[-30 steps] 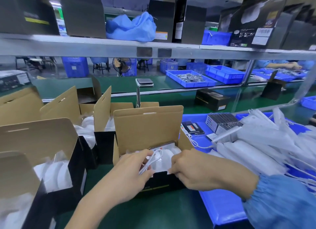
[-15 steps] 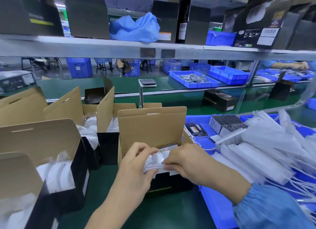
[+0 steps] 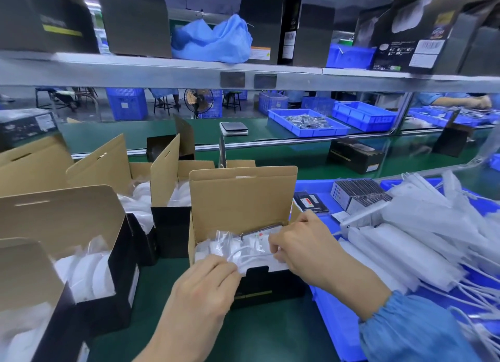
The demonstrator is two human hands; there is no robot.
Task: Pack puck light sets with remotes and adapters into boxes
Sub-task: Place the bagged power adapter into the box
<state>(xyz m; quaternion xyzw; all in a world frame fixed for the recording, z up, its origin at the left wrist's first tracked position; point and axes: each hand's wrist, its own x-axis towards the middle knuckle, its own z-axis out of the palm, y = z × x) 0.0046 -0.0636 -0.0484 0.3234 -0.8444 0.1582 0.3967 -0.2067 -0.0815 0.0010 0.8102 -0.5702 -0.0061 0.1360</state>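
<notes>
Both hands [image 3: 205, 286] [image 3: 303, 250] now lower over the open box [image 3: 243, 199], fingers curled, pinching the bagged cable [image 3: 243, 253].

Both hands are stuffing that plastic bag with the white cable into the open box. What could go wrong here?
The bag still bulges above the box rim, so the lid may not close flat or could pinch the cable. The left hand and right hand pressing down might also crease whatever lies underneath.

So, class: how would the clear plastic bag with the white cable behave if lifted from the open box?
The bag looks crinkled, so probably floppy and slippery. The thin cable suggests it is light. Both hands pinch it, left hand and right hand.
</notes>
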